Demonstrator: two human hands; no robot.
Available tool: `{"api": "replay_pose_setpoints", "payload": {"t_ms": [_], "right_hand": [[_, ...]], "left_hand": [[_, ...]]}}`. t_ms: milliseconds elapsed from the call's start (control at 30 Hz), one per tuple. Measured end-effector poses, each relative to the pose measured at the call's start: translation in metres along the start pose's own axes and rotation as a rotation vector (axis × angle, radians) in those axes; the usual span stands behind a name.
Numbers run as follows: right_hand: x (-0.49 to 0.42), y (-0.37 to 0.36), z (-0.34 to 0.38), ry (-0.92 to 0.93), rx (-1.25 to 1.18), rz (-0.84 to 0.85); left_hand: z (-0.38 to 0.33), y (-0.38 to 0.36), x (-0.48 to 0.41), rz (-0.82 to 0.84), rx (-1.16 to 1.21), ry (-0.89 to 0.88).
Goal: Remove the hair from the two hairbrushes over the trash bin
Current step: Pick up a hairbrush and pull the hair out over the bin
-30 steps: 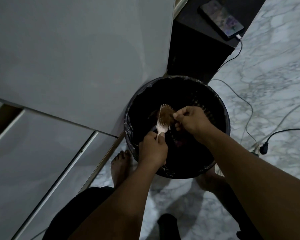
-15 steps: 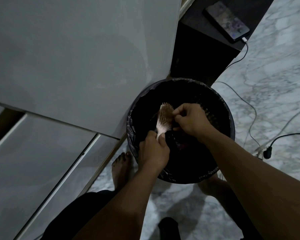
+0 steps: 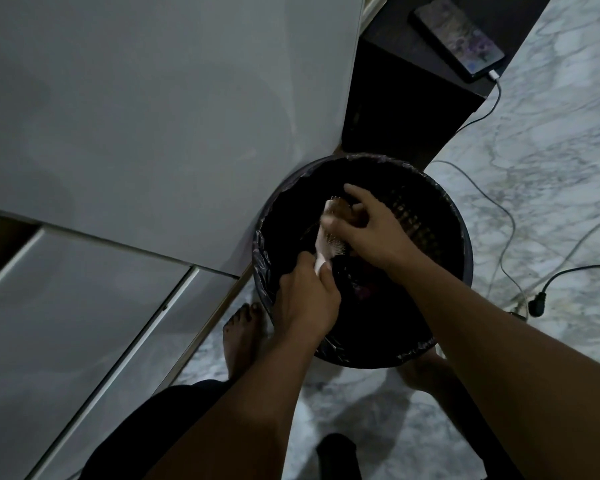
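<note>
A pale pink hairbrush (image 3: 328, 237) with metal bristles is held over a round black trash bin (image 3: 459, 230) lined with a black bag. My left hand (image 3: 305, 299) is shut on the brush's handle from below. My right hand (image 3: 371, 226) lies across the brush head, fingers spread over the bristles where brownish hair sits; whether it pinches any hair is hidden. Only one brush is in view.
A white cabinet (image 3: 153, 116) stands left of the bin. A dark stand (image 3: 406, 109) behind it carries a phone (image 3: 456, 39) on a charging cable. More cables and a black plug (image 3: 536, 306) lie on the marble floor at right. My bare foot (image 3: 241, 334) is beside the bin.
My right hand has moved up from the brush's right edge and now covers the brush head with spread fingers. The left hand still holds the handle.
</note>
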State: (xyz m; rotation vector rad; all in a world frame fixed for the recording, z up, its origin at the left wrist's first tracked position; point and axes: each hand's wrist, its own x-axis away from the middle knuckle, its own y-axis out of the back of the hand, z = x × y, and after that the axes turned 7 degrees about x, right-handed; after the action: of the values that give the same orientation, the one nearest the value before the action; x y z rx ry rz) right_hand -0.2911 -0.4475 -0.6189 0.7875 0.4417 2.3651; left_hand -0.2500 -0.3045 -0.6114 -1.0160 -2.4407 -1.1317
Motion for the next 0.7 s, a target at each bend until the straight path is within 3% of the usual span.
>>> {"api": "replay_pose_setpoints", "payload": {"t_ms": [67, 167, 500, 533, 633, 700], "right_hand": [[-0.003, -0.002, -0.002, 0.015, 0.039, -0.029], [-0.008, 0.000, -0.003, -0.108, -0.087, -0.092], [-0.005, 0.013, 0.016, -0.475, -0.779, -0.061], [-0.006, 0.012, 0.016, -0.455, -0.740, -0.052], [-0.006, 0.006, 0.006, -0.221, -0.258, 0.011], [-0.006, 0.002, 0.003, -0.090, -0.034, -0.034]], "left_hand": [[0.000, -0.001, 0.001, -0.001, -0.008, -0.004], [-0.001, -0.001, -0.001, -0.022, 0.002, 0.006], [-0.002, -0.001, -0.004, -0.019, 0.002, -0.003], [-0.002, -0.002, -0.004, -0.017, 0.001, -0.008], [-0.002, -0.003, -0.004, -0.001, -0.008, -0.043], [-0.003, -0.003, -0.004, -0.006, -0.001, -0.039]]}}
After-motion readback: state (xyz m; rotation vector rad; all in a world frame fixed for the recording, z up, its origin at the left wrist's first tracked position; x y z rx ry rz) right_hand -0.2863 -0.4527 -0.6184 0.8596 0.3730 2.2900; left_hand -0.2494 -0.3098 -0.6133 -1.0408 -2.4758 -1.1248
